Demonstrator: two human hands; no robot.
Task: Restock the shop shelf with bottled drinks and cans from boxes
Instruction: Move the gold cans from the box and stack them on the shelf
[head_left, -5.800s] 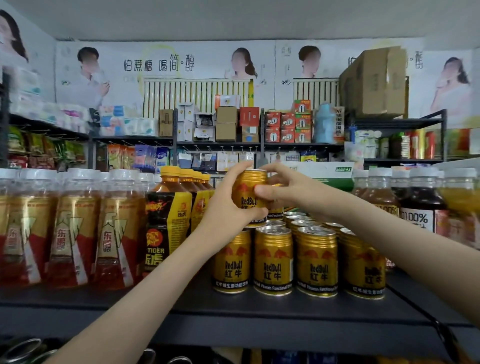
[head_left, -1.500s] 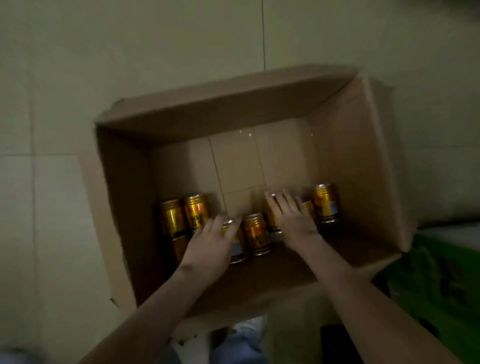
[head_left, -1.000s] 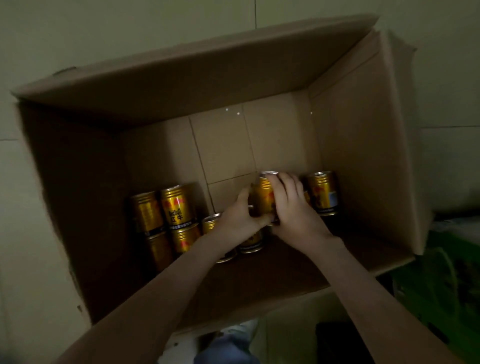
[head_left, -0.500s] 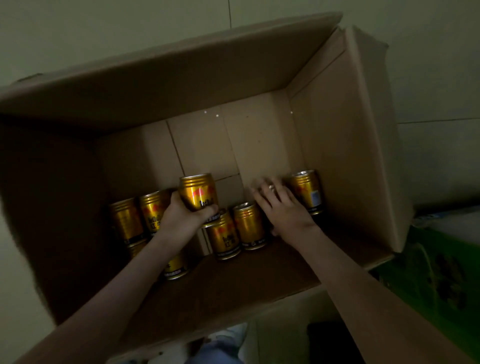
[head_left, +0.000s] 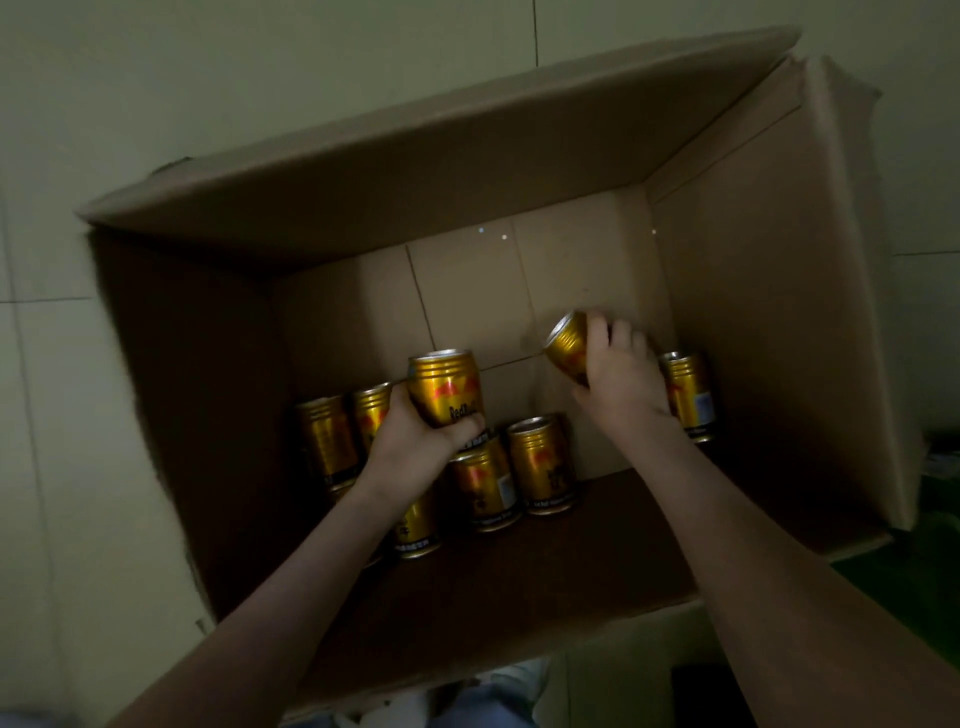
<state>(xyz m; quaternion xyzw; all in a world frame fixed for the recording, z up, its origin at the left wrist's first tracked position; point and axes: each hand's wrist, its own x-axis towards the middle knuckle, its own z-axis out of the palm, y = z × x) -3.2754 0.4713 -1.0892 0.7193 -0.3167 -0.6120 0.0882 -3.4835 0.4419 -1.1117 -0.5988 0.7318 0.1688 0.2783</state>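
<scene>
An open cardboard box (head_left: 779, 270) stands on the floor in dim light. Several gold Red Bull cans stand on its bottom, among them one at the left (head_left: 324, 441), one in the middle (head_left: 540, 465) and one at the right (head_left: 691, 400). My left hand (head_left: 415, 441) grips a gold can (head_left: 444, 387) upright, raised above the standing ones. My right hand (head_left: 621, 379) holds another gold can (head_left: 569, 345) tilted to the left, lifted off the box bottom.
Pale floor tiles (head_left: 156, 104) surround the box. A green crate or package (head_left: 930, 597) lies at the right edge, past the box's near corner. The box's flaps stand up at the back and right.
My right hand has picked a can up from the row at the right and tilted it. My left hand has raised its can slightly. The camera pulled back a little.
</scene>
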